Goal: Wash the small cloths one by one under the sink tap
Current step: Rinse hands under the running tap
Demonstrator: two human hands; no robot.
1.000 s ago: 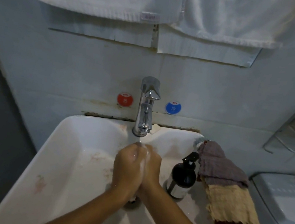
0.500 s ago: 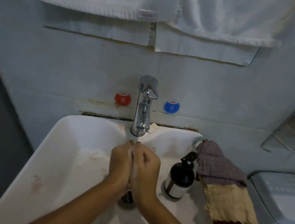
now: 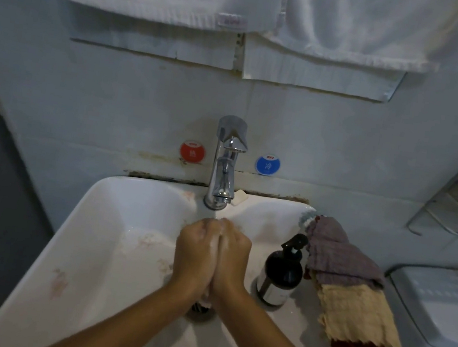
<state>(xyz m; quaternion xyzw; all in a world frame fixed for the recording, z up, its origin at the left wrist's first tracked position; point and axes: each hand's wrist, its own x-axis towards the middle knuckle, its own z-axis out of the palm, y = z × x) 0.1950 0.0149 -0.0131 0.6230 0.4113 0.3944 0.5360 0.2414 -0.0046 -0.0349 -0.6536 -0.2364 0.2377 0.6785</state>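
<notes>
We press our left hand [image 3: 197,252] and right hand [image 3: 232,257] together under the tap [image 3: 224,166], fingers curled; whether they hold anything we cannot tell. The cloths [image 3: 349,290] hang over the sink [image 3: 88,242] rim, right of a dark bottle [image 3: 281,274]. The red sticker [image 3: 192,151] and blue sticker [image 3: 268,164] read "OYO".
</notes>
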